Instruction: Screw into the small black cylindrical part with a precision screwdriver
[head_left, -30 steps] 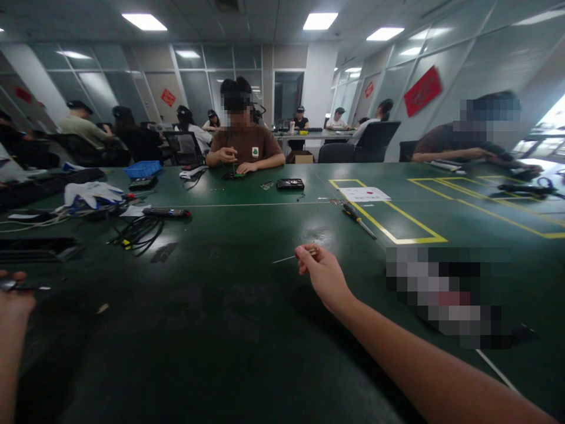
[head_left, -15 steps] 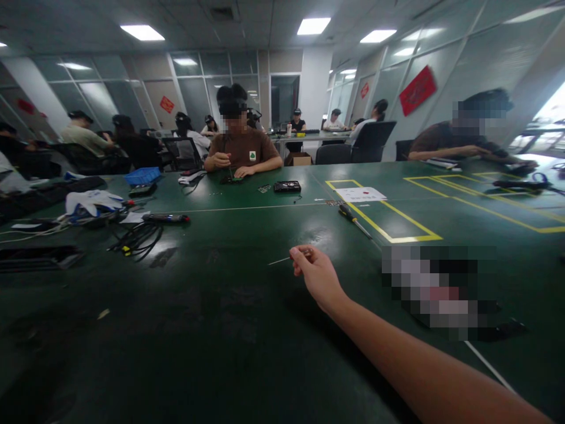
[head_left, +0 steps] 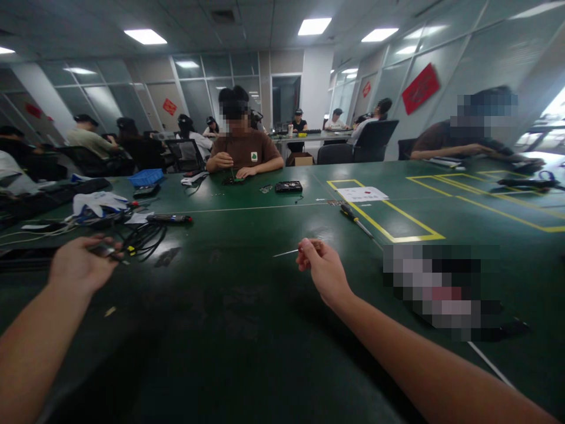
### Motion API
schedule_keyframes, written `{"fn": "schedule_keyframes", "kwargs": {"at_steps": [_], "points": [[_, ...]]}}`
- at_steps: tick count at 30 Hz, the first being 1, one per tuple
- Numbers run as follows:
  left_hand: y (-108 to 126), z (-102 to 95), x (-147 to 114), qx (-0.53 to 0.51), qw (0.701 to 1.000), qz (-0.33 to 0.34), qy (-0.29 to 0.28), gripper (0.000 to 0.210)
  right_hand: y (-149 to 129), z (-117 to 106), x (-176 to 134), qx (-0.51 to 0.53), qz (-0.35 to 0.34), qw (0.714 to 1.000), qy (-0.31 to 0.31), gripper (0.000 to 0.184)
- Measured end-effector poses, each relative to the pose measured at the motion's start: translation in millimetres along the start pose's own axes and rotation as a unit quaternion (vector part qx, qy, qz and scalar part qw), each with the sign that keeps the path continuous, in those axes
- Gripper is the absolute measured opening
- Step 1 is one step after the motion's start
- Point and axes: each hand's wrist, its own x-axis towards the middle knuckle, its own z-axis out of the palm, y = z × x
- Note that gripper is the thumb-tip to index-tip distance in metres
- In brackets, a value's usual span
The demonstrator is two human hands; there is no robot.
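My right hand [head_left: 324, 268] is closed around the handle of a thin screwdriver [head_left: 286, 253], whose slim metal shaft points left above the green table [head_left: 247, 365]. Most of its reddish handle is hidden by my fingers. At the left, my left hand [head_left: 86, 262] is palm up with curled fingers, around a small dark, partly shiny thing that is too blurred to name. Just beyond that hand lies a coil of black cable [head_left: 143, 240] with a yellow tag.
A larger screwdriver [head_left: 351, 213] lies by yellow tape and a paper sheet [head_left: 362, 194]. White gloves [head_left: 99, 204], a black pen-like tool [head_left: 170, 218] and a blue basket [head_left: 145, 176] are at the left. Across the table a person [head_left: 245, 147] works; a pixelated object [head_left: 435, 291] lies at right.
My left hand has come into view from the lower left, with a small thing in its fingers. My right hand stays nearly in place, with the screwdriver still in it.
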Motion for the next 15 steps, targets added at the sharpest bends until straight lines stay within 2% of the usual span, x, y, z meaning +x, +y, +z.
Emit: {"fn": "schedule_keyframes", "kwargs": {"at_steps": [2,5,6,8,11,15], "points": [[-23.9,37.7,-6.1,0.000,0.996,-0.054,-0.068,0.021,-5.3,-1.0,-0.9,-0.002,-0.022,1.000,0.021,0.037],[-66.4,96.3,-41.1,0.005,0.978,-0.100,-0.180,0.035,-15.3,-1.5,-4.8,-0.016,-0.048,0.998,0.043,0.041],[-79.9,112.4,-56.6,0.006,0.967,-0.100,-0.234,0.039,-18.5,-1.4,-6.7,-0.021,-0.054,0.997,0.041,0.042],[-103.3,135.4,-86.9,0.025,0.946,-0.048,-0.319,0.041,-23.8,-1.2,-10.8,-0.044,-0.072,0.996,0.040,0.045],[-128.4,145.5,-118.6,0.105,0.910,0.083,-0.392,0.040,-28.1,-0.6,-17.8,-0.077,-0.107,0.991,0.023,0.042],[-143.2,133.4,-134.6,0.172,0.880,0.176,-0.406,0.039,-30.8,0.8,-29.1,-0.050,-0.178,0.983,0.008,0.031]]}}
